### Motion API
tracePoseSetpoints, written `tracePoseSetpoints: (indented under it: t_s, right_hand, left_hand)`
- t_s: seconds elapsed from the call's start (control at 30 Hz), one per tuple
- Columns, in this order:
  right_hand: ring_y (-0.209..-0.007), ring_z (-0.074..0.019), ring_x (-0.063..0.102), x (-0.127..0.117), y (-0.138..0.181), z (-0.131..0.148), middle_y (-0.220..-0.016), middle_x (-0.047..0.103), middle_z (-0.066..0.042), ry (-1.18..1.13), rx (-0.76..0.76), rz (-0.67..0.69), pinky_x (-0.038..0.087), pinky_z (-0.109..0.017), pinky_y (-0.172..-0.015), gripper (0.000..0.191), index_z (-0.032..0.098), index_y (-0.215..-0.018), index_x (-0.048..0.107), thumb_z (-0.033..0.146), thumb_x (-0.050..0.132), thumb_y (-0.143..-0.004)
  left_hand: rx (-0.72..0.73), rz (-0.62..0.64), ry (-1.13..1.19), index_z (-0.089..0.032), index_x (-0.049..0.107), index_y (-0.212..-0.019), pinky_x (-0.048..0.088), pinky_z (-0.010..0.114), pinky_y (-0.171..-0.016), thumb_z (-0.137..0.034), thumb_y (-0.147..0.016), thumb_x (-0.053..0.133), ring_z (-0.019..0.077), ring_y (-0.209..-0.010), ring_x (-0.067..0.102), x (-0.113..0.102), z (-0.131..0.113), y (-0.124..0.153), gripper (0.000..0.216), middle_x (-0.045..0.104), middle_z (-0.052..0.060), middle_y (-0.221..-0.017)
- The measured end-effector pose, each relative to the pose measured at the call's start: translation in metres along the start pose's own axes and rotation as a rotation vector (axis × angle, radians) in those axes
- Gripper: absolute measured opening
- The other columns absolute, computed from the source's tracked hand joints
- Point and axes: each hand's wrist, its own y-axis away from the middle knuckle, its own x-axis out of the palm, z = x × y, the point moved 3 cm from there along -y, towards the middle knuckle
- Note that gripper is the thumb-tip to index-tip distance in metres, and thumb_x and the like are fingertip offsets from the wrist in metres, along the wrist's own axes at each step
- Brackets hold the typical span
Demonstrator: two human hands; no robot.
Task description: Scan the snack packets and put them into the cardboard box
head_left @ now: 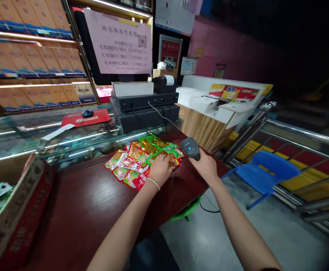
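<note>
Several red and green snack packets (136, 160) lie spread on a dark red wooden counter (91, 203). My left hand (161, 168) rests on the packets at the pile's right side, fingers curled over a green-edged one. My right hand (205, 165) is closed around the handle of a dark grey barcode scanner (191, 147), whose head with a blue light points down toward the packets. A thin band circles my left wrist.
A black cash register (144, 105) with a receipt printer sits behind the packets. A glass display case (54, 139) holds a red mouse pad and mouse. A cardboard box (9, 203) stands at the left. A blue plastic chair (263, 173) is on the floor at right.
</note>
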Motion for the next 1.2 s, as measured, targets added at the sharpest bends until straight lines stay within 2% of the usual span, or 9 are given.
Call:
tracePoseSetpoints:
  t_s: [0.17, 0.3, 0.4, 0.5, 0.7, 0.8, 0.9, 1.03, 1.2]
  right_hand:
    - [-0.076, -0.0281, 0.070, 0.005, 0.002, -0.004, -0.082, 0.074, -0.009, -0.009, 0.005, 0.030, 0.041, -0.030, -0.059, 0.039, 0.022, -0.110, 0.061, 0.050, 0.054, -0.083]
    - [-0.075, -0.0285, 0.070, 0.006, 0.001, 0.007, -0.081, 0.073, -0.010, 0.009, -0.022, 0.041, 0.040, -0.031, -0.059, 0.042, 0.021, -0.111, 0.060, 0.051, 0.053, -0.083]
    - [-0.075, -0.0283, 0.069, 0.003, -0.001, 0.022, -0.082, 0.073, -0.010, 0.001, -0.056, 0.027, 0.039, -0.031, -0.059, 0.040, 0.021, -0.110, 0.060, 0.051, 0.054, -0.083]
    - [-0.074, -0.0276, 0.069, 0.001, -0.002, 0.042, -0.082, 0.073, -0.009, -0.029, -0.096, 0.022, 0.037, -0.030, -0.057, 0.038, 0.022, -0.108, 0.060, 0.049, 0.056, -0.082]
    - [-0.071, -0.0269, 0.067, 0.006, -0.003, 0.099, -0.078, 0.073, -0.008, -0.142, -0.191, -0.035, 0.034, -0.029, -0.057, 0.037, 0.022, -0.105, 0.061, 0.050, 0.057, -0.081]
    - [-0.072, -0.0270, 0.067, 0.013, -0.002, 0.142, -0.080, 0.073, -0.008, -0.235, -0.269, -0.050, 0.033, -0.029, -0.057, 0.037, 0.022, -0.105, 0.061, 0.050, 0.058, -0.080]
    - [-0.072, -0.0272, 0.068, 0.020, 0.001, 0.189, -0.079, 0.073, -0.007, -0.325, -0.347, -0.010, 0.033, -0.029, -0.057, 0.043, 0.024, -0.110, 0.059, 0.053, 0.059, -0.080]
    - [-0.074, -0.0261, 0.069, 0.034, 0.012, 0.240, -0.088, 0.074, -0.006, -0.424, -0.422, 0.058, 0.036, -0.029, -0.058, 0.053, 0.025, -0.123, 0.052, 0.051, 0.063, -0.078]
    - [-0.070, -0.0277, 0.070, 0.063, 0.043, 0.261, -0.087, 0.074, -0.005, -0.371, -0.528, 0.177, 0.040, -0.031, -0.057, 0.064, 0.023, -0.135, 0.044, 0.047, 0.063, -0.079]
  left_hand:
    - [-0.111, -0.031, -0.306, -0.015, 0.055, -0.129, 0.032, 0.052, -0.101, -0.028, -0.072, 0.072, 0.0384, -0.121, 0.044, 0.018, 0.000, 0.004, 0.061, 0.052, 0.020, -0.133]
    - [-0.175, -0.026, -0.387, -0.014, 0.054, -0.127, 0.035, 0.050, -0.095, -0.026, -0.068, 0.074, 0.0382, -0.114, 0.048, 0.011, 0.005, 0.004, 0.063, 0.056, 0.022, -0.123]
    - [-0.277, 0.010, -0.272, -0.012, 0.057, -0.117, 0.039, 0.047, -0.091, -0.022, -0.060, 0.079, 0.0371, -0.105, 0.055, -0.001, 0.019, 0.005, 0.062, 0.061, 0.021, -0.108]
    - [-0.359, 0.000, 0.028, -0.016, 0.059, -0.105, 0.043, 0.042, -0.087, -0.023, -0.063, 0.076, 0.0324, -0.094, 0.061, -0.021, 0.040, 0.011, 0.045, 0.064, 0.014, -0.095]
    - [-0.349, -0.440, 0.535, -0.019, 0.056, -0.106, 0.044, 0.035, -0.092, -0.033, -0.082, 0.060, 0.0214, -0.099, 0.060, -0.103, 0.097, 0.043, 0.028, 0.064, 0.007, -0.105]
    - [-0.347, -0.662, 0.763, -0.019, 0.054, -0.107, 0.048, 0.031, -0.086, -0.037, -0.082, 0.062, 0.0172, -0.094, 0.063, -0.148, 0.127, 0.070, 0.032, 0.065, 0.005, -0.104]
    - [-0.362, -0.836, 0.792, -0.018, 0.056, -0.106, 0.049, 0.028, -0.081, -0.037, -0.078, 0.068, 0.0159, -0.090, 0.064, -0.180, 0.150, 0.099, 0.036, 0.067, 0.005, -0.103]
    - [-0.390, -0.945, 0.734, -0.015, 0.060, -0.102, 0.049, 0.029, -0.084, -0.036, -0.075, 0.072, 0.0163, -0.092, 0.065, -0.192, 0.176, 0.126, 0.036, 0.069, 0.007, -0.102]
    - [-0.453, -0.984, 0.793, -0.015, 0.061, -0.103, 0.050, 0.031, -0.084, -0.035, -0.073, 0.073, 0.0173, -0.091, 0.066, -0.190, 0.193, 0.137, 0.038, 0.069, 0.008, -0.103]
